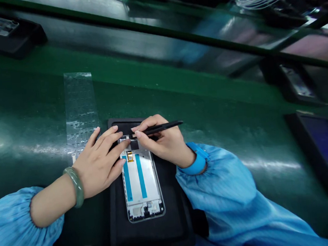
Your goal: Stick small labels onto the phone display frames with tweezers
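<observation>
Over the green bench (215, 118), a black tool (166, 127) was pinched by the right hand (166, 144); beneath its tip, a phone frame (134, 184) was touched by the unclenched left hand (97, 164)

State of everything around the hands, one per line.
Left hand: open, fingertips at phone's upper left
Right hand: closed on black tool
Black tool: gripped, slanted
Phone: inner side exposed, lying on black tray
Black tray: flat
Clear sheet: lying on green bench
Blue wristband: worn
</observation>
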Demonstrator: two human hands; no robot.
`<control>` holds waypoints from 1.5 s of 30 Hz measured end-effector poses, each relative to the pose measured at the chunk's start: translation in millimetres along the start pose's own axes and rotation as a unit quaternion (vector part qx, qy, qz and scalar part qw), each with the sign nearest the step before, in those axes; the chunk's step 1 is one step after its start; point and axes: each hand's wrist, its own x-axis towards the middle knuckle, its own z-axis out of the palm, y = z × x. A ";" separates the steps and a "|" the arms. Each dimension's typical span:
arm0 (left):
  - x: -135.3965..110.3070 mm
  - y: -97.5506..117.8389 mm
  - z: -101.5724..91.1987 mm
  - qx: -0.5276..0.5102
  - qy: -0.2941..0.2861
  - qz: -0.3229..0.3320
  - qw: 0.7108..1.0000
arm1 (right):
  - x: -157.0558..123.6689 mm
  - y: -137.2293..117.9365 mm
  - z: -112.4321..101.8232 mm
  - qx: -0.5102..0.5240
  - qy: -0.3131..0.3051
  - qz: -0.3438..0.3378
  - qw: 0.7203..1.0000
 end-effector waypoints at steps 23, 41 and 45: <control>-0.2 -0.3 -0.4 -0.004 0.001 0.000 1.000 | 0.2 0.1 0.1 0.036 0.013 0.042 0.998; -0.1 -0.7 -1.3 -0.009 -0.006 -0.004 1.000 | 3.6 -1.6 2.0 0.001 0.007 0.051 0.999; -0.1 -0.5 -1.3 -0.005 -0.003 0.000 1.000 | 3.1 1.5 4.7 0.032 0.019 0.081 0.996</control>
